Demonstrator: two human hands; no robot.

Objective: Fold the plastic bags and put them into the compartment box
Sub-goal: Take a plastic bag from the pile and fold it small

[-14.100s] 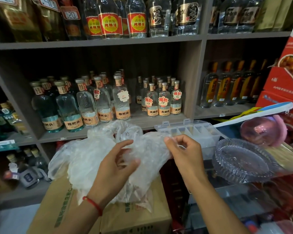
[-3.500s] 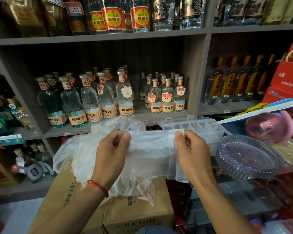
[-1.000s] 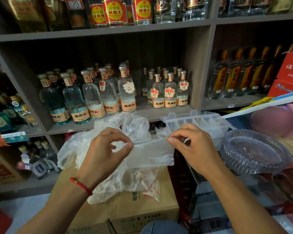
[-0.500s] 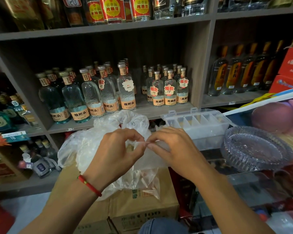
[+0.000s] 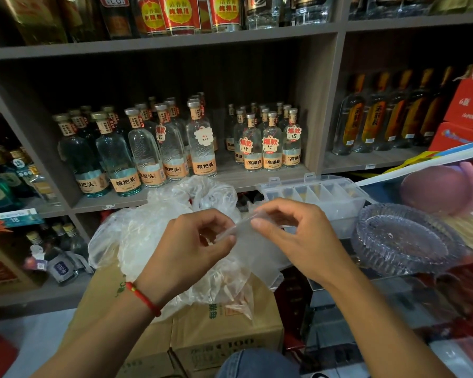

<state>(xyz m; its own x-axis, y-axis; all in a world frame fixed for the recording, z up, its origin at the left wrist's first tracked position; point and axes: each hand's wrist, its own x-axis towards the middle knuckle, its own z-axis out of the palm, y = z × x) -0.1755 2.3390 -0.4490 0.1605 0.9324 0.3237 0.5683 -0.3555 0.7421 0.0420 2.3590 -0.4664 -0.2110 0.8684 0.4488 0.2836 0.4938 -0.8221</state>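
Note:
A folded clear plastic bag (image 5: 253, 251) hangs between my two hands at the centre of the view. My left hand (image 5: 186, 249) pinches its left top edge with thumb and forefinger. My right hand (image 5: 290, 236) pinches the top edge right beside it. Behind and under my hands a loose heap of crumpled clear plastic bags (image 5: 153, 230) lies on a cardboard box (image 5: 224, 328). The clear compartment box (image 5: 320, 197) stands open just beyond my right hand, its lid tipped back; I cannot tell what its cells hold.
A ribbed glass dish (image 5: 404, 238) sits on the counter right of the compartment box, with a pink round object (image 5: 443, 186) behind it. Wooden shelves (image 5: 246, 178) of glass bottles fill the background. Red cartons (image 5: 467, 115) stand at the far right.
The bag was stretched wide between my hands, then my hands came together, folding it narrower. It now hangs doubled from both pinches.

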